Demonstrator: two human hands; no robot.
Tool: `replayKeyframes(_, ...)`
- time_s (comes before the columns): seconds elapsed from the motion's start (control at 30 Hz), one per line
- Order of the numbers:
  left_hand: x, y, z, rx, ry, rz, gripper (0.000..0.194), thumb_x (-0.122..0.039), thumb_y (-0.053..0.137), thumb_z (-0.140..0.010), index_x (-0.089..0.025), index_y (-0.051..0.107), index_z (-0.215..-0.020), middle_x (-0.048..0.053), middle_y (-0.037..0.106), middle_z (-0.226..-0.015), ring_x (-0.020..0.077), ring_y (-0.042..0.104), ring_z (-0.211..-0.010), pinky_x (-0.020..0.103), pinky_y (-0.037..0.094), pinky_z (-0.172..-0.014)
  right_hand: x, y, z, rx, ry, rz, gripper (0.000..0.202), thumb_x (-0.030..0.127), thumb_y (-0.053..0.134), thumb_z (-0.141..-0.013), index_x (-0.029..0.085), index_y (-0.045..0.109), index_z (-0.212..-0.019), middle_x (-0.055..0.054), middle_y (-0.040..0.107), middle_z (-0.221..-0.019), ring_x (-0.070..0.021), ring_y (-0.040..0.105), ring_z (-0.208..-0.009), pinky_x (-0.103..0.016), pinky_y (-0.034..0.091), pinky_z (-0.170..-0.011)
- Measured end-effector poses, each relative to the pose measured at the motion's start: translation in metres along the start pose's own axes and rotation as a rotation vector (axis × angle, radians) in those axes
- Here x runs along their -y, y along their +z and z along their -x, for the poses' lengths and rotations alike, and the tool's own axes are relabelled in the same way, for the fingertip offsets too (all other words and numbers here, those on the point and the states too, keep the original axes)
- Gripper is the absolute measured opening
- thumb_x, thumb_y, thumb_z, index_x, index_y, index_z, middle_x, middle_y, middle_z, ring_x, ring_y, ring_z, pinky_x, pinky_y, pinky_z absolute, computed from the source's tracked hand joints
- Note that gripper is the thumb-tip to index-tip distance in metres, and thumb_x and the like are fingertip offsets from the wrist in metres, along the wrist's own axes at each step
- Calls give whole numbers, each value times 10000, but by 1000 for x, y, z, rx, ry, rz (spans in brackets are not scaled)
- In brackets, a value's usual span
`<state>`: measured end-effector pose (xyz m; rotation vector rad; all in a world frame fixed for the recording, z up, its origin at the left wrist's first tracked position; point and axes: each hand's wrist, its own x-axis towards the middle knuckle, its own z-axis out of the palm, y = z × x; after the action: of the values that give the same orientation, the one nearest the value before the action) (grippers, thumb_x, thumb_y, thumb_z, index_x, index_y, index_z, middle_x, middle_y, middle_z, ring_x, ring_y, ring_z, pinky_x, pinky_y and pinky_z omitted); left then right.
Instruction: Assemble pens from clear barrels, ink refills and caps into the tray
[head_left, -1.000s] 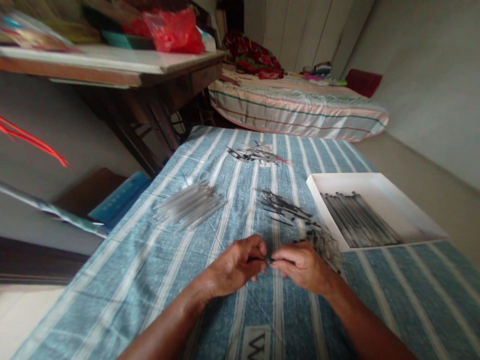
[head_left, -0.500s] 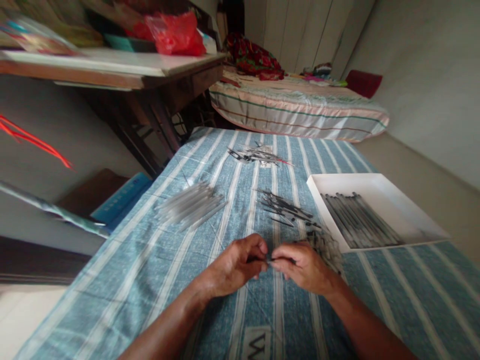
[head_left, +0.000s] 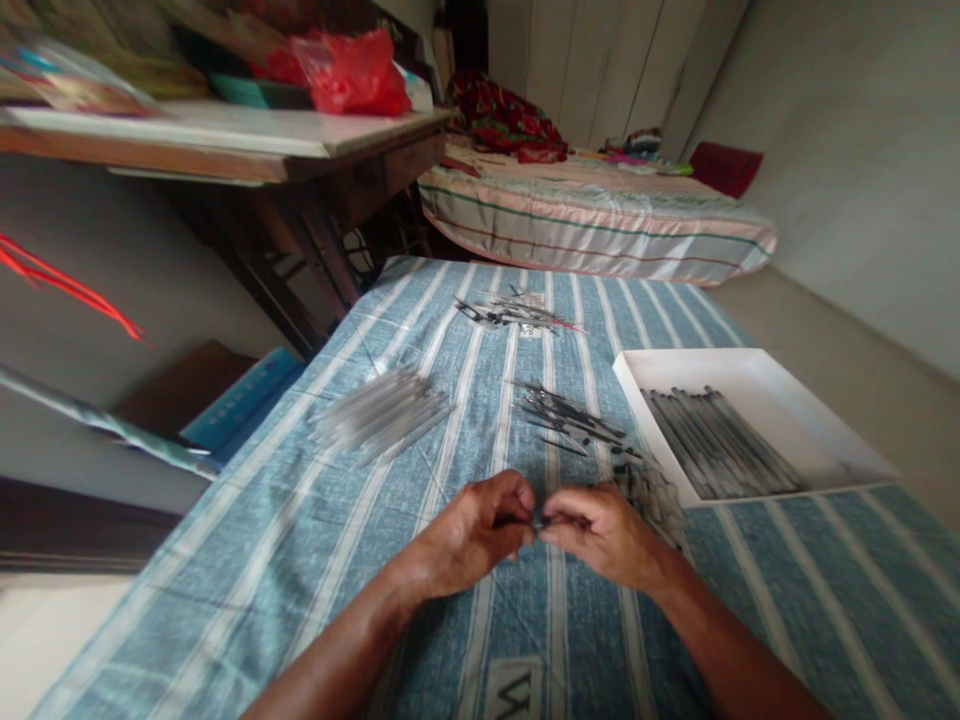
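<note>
A: What could go wrong, biggest first?
B: Striped cloth point(head_left: 300, 560) covers the whole work surface, w/ creases on the L side. A snag or tug on it could shift everything on top, incl. the white box point(head_left: 817, 420) and the dark-topped rods point(head_left: 716, 440) in it.
A: And the piles?
B: Clear tubes point(head_left: 382, 415) sit loose, far side of the L hand point(head_left: 465, 540), so a wide sweep could roll a few. Nearer risk: the R hand point(head_left: 611, 535) is right by the mixed small parts point(head_left: 652, 500), w/ slim black parts point(head_left: 574, 415) just beyond. Wrist or knuckles could knock & mix them.
A: Smallest?
B: The small dark piece point(head_left: 538, 522) itself. V. thin hold, so uneven pressure or a misaligned push could make it slip, poss. bend.
A: Where's it vs. the grip?
B: Betw. the two hands, low over the cloth, at the fingertips, not deep in either palm. Hands nearly meet there.
A: Grip state?
B: Both near closed. R thumb & fingers pinch its R part; L fingertips look shut on the other end, tho that's blurry. Can't tell if it's 1 part or 2 joined, nor how hard it's held.
</note>
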<state>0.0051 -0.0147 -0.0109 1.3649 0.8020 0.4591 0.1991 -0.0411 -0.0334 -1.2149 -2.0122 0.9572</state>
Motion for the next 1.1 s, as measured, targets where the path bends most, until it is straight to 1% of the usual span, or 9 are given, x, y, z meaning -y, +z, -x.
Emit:
replayKeyframes(0.1,1,0,0,6,3,-10,151,-144,582,-747,-173,459,-829,-50,515,-659,82,469,-580,218,391,-539,1,0,0,18,13,4,338,306,528,-856,144,578,-563,54,438,-468,-63,390,-445,-187,303,-469)
replayKeyframes(0.23,3,-2,0,16,7,-42,143,-153,578,-761,-169,462,-842,-45,511,-672,83,465,-588,218,378,-538,1,1,-1,2,6,-14,224,280,579,-821,139,623,-653,53,479,-512,-65,420,-480,-182,308,-481)
replayKeyframes(0.33,2,-3,0,25,-3,-72,138,-159,571,-763,-172,456,-838,-40,519,-684,87,466,-598,221,371,-545,0,2,-1,22,20,-14,328,294,555,-842,139,576,-554,60,431,-462,-58,381,-445,-183,297,-468)
replayKeyframes(0.47,-2,-3,0,16,-11,-100,126,-158,568,-753,-173,462,-822,-36,515,-693,88,464,-610,213,352,-536,0,3,-2,-9,18,-27,247,328,607,-812,141,626,-651,62,456,-503,-63,388,-474,-183,297,-470)
replayKeyframes(0.57,-4,-4,-1,28,5,-122,124,-172,568,-759,-178,459,-817,-39,508,-677,89,454,-606,212,354,-534,0,2,-2,-1,27,-11,353,358,555,-853,140,596,-578,61,438,-473,-58,371,-450,-187,289,-463)
replayKeyframes(0.63,-3,-4,-1,19,15,-157,126,-175,569,-763,-181,459,-822,-40,513,-672,93,458,-611,216,363,-546,0,2,-3,-4,45,-22,348,373,570,-844,139,599,-587,67,425,-467,-56,362,-443,-186,279,-453)
replayKeyframes(0.77,0,-3,-2,-18,28,-249,128,-176,569,-769,-185,467,-847,-38,540,-680,104,480,-629,224,377,-572,2,1,-4,-25,17,2,284,295,594,-818,144,575,-579,76,389,-472,-52,336,-458,-185,254,-458)
replayKeyframes(0.97,-3,-4,0,-25,87,-368,219,-211,589,-775,-184,551,-990,4,624,-818,147,551,-729,239,429,-650,3,1,-6,-45,100,-44,329,266,528,-835,155,481,-529,73,394,-442,-52,357,-431,-180,245,-438)
replayKeyframes(1.1,-11,-9,1,1,113,-555,176,-262,488,-863,-175,638,-890,29,625,-827,165,570,-766,247,431,-686,4,-2,-6,-53,101,-64,363,281,499,-833,169,434,-493,67,386,-428,-59,367,-419,-183,257,-435)
